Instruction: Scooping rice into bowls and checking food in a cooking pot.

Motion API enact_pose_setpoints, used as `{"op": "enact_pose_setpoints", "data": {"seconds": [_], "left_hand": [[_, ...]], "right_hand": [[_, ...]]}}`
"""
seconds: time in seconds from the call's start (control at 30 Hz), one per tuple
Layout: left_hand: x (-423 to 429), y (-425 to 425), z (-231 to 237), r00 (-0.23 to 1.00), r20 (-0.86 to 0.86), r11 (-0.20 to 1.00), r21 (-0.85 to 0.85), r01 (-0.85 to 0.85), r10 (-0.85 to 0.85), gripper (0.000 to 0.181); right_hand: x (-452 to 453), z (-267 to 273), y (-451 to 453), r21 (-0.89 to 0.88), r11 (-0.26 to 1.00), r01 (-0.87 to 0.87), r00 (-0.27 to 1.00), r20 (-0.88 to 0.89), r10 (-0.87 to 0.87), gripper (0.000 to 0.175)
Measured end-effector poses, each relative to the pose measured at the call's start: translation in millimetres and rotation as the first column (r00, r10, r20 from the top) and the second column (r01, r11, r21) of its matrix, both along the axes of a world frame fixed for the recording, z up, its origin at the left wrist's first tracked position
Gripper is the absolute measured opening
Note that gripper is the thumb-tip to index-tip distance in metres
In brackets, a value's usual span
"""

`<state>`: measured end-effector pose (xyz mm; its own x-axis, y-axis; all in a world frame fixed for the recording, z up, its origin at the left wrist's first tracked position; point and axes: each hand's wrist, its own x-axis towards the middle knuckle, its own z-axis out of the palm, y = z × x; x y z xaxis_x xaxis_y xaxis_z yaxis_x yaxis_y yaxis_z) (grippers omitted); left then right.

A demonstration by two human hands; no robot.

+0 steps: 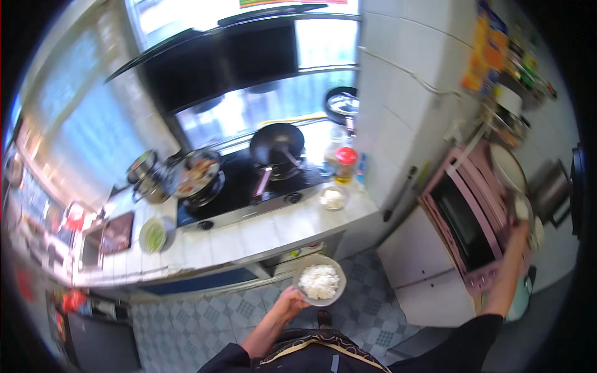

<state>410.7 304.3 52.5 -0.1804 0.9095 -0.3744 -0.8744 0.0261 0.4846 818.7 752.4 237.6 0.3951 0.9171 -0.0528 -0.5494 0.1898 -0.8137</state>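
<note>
My left hand [293, 302] grips the rim of a bowl [342, 290] filled with white rice [319, 281], held out over the tiled floor. At the far right, my right hand [518, 224] reaches to the top of a pink toaster oven [471, 205]. It is blurred beside a pale object [522, 207], and whether the fingers hold it is unclear. On the left of the stove, a pan [205, 184] contains cooked food. An empty dark wok [275, 140] sits on the right burner.
Along the white tiled counter [242, 238] stand a bowl of green shreds [153, 236], a small bowl of white food [332, 197] and a red-lidded jar [345, 163]. A cleaver-like dark board [117, 232] lies by the sink. A metal kettle [552, 191] is at far right.
</note>
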Motion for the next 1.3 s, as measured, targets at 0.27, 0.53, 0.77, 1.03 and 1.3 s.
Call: {"op": "enact_pose_setpoints", "data": {"seconds": [0.27, 0.53, 0.77, 1.03, 1.3], "left_hand": [[-21.6, -98.5, 33.2, 0.977, -0.05, 0.976, -0.061, -0.208, 0.205, 0.051], [-49.6, -205.4, 27.0, 0.881, -0.087, 0.883, -0.015, -0.468, 0.466, 0.052], [-55.6, -263.1, 19.3, 0.736, 0.031, 0.734, 0.06, -0.677, 0.676, 0.052], [-90.0, -425.7, 21.0, 0.713, 0.053, 0.708, 0.08, -0.701, 0.699, 0.057], [-127.7, -598.7, 24.8, 0.532, -0.051, 0.532, 0.004, -0.847, 0.846, 0.067]], "right_hand": [[-19.6, 16.4, -19.1, 0.001, 0.972, -0.235, 0.972, 0.025, 0.235, 0.035], [10.9, -1.0, -9.4, -0.058, 0.963, -0.264, 0.964, 0.015, 0.265, 0.035], [-14.6, -20.3, -62.3, -0.115, 0.973, -0.2, 0.98, -0.006, 0.201, 0.034], [-239.7, -128.0, -364.1, -0.378, 0.76, -0.529, 0.834, -0.068, 0.548, 0.027], [-467.2, -204.2, -627.9, -0.59, 0.041, -0.806, 0.328, -0.389, 0.861, 0.038]]}}
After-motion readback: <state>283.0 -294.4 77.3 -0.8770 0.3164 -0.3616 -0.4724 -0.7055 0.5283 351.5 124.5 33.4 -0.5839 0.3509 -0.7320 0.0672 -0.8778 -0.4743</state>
